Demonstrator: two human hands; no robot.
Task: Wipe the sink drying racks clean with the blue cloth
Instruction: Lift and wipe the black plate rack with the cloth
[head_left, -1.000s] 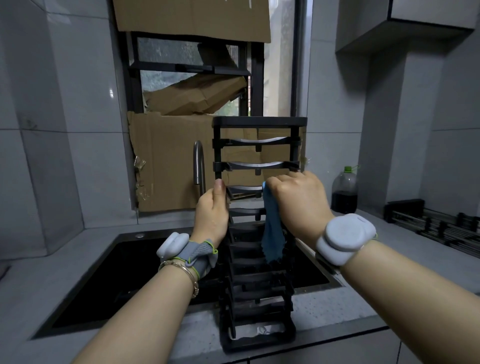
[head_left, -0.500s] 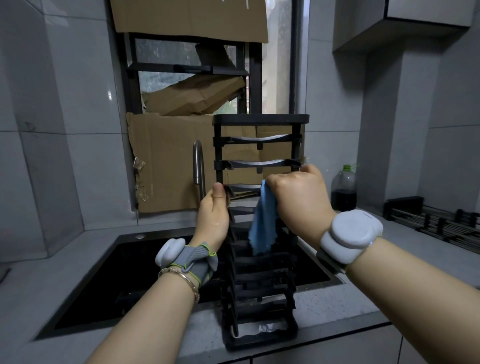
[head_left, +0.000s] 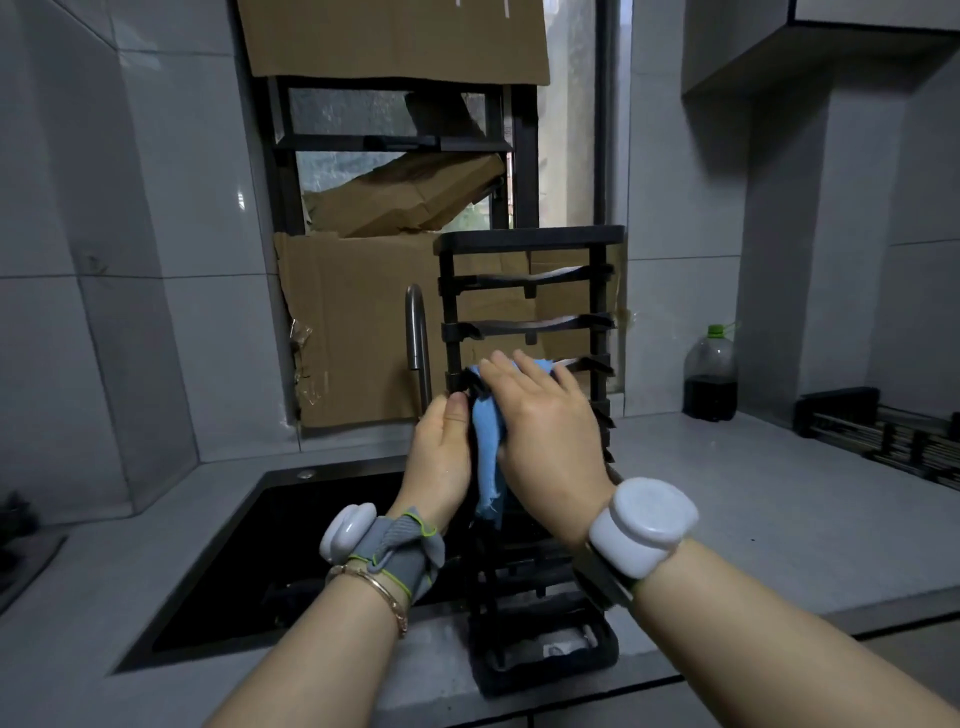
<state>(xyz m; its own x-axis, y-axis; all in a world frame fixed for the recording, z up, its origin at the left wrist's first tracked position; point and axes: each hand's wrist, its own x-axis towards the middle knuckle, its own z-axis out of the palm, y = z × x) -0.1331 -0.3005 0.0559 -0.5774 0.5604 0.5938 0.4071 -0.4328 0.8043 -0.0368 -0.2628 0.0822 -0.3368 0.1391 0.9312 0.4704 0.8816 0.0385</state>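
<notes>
head view — blue cloth (head_left: 488, 441) under right hand (head_left: 545, 436), against drying rack (head_left: 530, 241)

No legible txt, nos., brands or signs anywhere in frame. A few small white marks on the cardboard sheet (head_left: 395, 41), top centre, are too blurred and cut off by the frame edge to read. The bottle (head_left: 710, 374), mid right, has no label that can be made out.
</notes>
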